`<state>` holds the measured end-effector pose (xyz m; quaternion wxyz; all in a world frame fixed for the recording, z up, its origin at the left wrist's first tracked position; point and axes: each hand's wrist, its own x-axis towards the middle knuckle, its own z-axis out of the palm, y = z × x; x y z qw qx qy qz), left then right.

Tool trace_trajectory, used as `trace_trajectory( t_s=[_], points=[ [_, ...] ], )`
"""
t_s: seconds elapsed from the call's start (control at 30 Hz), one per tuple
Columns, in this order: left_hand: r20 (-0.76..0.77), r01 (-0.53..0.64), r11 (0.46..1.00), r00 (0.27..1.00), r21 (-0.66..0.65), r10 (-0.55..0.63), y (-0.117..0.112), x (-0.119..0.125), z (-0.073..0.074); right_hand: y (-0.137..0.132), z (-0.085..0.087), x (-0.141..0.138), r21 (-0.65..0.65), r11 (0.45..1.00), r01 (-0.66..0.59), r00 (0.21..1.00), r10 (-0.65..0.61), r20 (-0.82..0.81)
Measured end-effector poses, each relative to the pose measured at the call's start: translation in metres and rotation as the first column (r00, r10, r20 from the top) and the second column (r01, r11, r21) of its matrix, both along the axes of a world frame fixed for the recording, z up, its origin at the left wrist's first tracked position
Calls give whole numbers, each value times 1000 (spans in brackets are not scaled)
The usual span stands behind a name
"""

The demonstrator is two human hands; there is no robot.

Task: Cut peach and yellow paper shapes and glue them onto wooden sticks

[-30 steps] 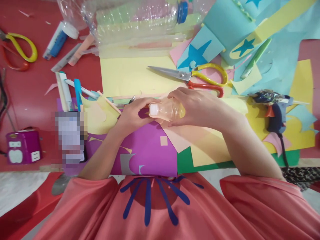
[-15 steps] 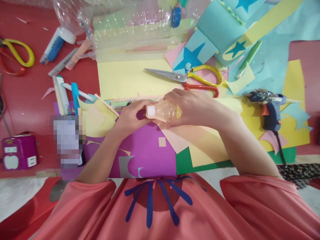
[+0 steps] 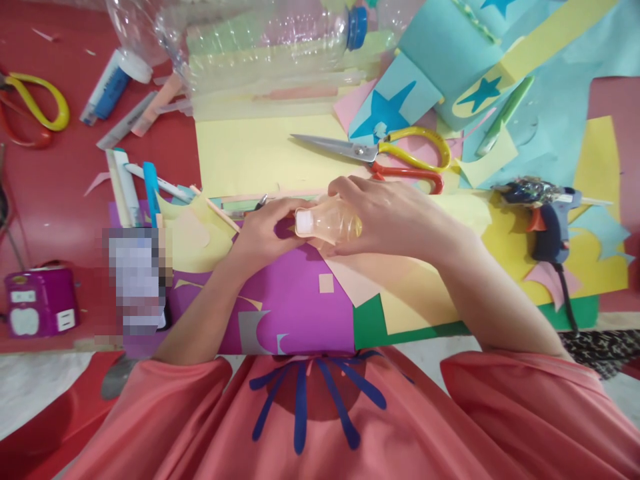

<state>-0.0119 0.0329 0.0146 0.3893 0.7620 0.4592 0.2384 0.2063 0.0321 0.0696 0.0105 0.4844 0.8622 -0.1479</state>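
My right hand (image 3: 395,217) is wrapped around a small clear plastic bottle (image 3: 330,225) with a white cap that points left. My left hand (image 3: 265,230) curls beside the cap, fingertips pinched on a small dark purple piece of paper at the bottle's mouth. Both hands hover over a purple paper sheet (image 3: 295,300) and pale orange and yellow sheets. Yellow-and-orange scissors (image 3: 390,157) lie just beyond my right hand on a light yellow sheet (image 3: 250,157).
A blue glue gun (image 3: 547,220) lies at the right. Large clear bottles (image 3: 250,33) lie at the top. Pens and a marker (image 3: 135,187) sit left, second scissors (image 3: 35,110) far left, a purple box (image 3: 40,300) lower left. Coloured paper covers the red table (image 3: 60,173).
Both hands and the small bottle have stayed almost in place; only the view shifted slightly. The left fingers keep working at the cap end.
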Motion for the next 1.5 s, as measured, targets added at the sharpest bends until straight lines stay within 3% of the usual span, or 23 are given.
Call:
trace_trajectory(
  t_s=[0.7, 0.93, 1.0, 1.17, 1.3, 1.5],
  points=[
    [-16, -11, 999, 1000, -33, 10, -1, 1, 1, 1, 2, -2, -14, 1000, 1, 999, 0, 44],
    [175, 48, 997, 984, -58, -37, -1, 1, 5, 4, 7, 3, -73, 996, 48, 998, -51, -31],
    [219, 20, 999, 976, -43, -10, 0, 1, 4, 4, 7, 4, -71, 996, 61, 997, -64, -36],
    [167, -153, 988, 974, -6, 151, 1, 3, 0, 3, 3, 3, -25, 999, 25, 1000, -24, 16],
    [144, -152, 988, 979, 22, 147, 0, 2, -2, 3, 1, 4, 16, 999, -30, 1000, 30, 0],
    [143, -146, 989, 980, 32, 140, 1, -1, -1, 3, 5, 5, -45, 998, -47, 999, 47, -5]
  ],
)
